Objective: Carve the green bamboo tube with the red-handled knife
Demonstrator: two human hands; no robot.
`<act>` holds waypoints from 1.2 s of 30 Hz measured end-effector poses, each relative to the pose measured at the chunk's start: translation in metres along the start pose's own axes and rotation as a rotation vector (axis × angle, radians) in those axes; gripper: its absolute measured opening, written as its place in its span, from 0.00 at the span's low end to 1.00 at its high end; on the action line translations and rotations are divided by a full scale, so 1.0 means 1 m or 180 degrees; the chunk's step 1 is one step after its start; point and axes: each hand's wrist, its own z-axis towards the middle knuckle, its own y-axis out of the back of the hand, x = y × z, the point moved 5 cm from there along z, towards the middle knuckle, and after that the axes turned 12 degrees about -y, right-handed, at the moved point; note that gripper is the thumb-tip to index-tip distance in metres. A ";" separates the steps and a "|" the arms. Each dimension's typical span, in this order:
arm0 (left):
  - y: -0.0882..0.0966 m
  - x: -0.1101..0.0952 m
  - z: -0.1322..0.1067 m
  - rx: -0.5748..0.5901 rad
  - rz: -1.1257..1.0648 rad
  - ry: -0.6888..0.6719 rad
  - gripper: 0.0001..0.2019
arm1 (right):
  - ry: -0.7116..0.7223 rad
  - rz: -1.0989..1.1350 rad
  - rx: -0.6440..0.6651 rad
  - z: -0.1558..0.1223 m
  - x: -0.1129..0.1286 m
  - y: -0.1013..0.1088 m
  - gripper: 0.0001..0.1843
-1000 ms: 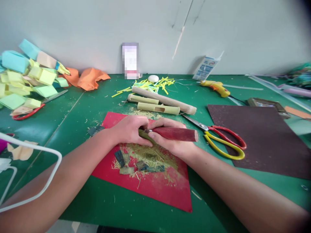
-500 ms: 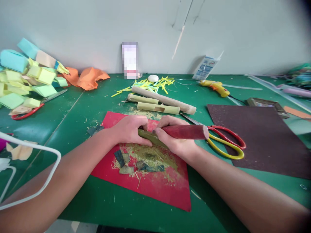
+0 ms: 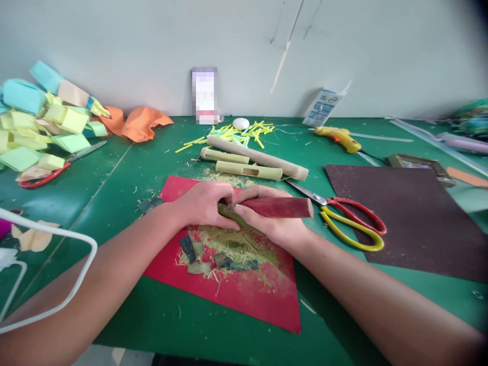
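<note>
My left hand is closed around the near-left end of a dark green bamboo piece, pressed over the red sheet. In my right hand is a carving tool with a red wooden handle, gripped low with the handle end pointing right. Its short metal tip meets the bamboo close to my left fingers; the exact blade shape is hidden. Beneath the hands lie fine shavings and several dark bark-like pieces.
Beyond the hands lie a cut bamboo tube and a wooden stick. Scissors with red and yellow handles rest right, partly on a dark brown sheet. A yellow glue gun sits behind. A white cable-like frame crosses lower left.
My right hand and the carving tool have slid left along the bamboo, towards my left hand. The left hand keeps its hold in nearly the same spot.
</note>
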 end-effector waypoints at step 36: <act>0.001 -0.003 0.001 -0.0056 -0.0053 -0.0087 0.25 | 0.0426 -0.0368 -0.0395 -0.012 0.001 0.011 0.10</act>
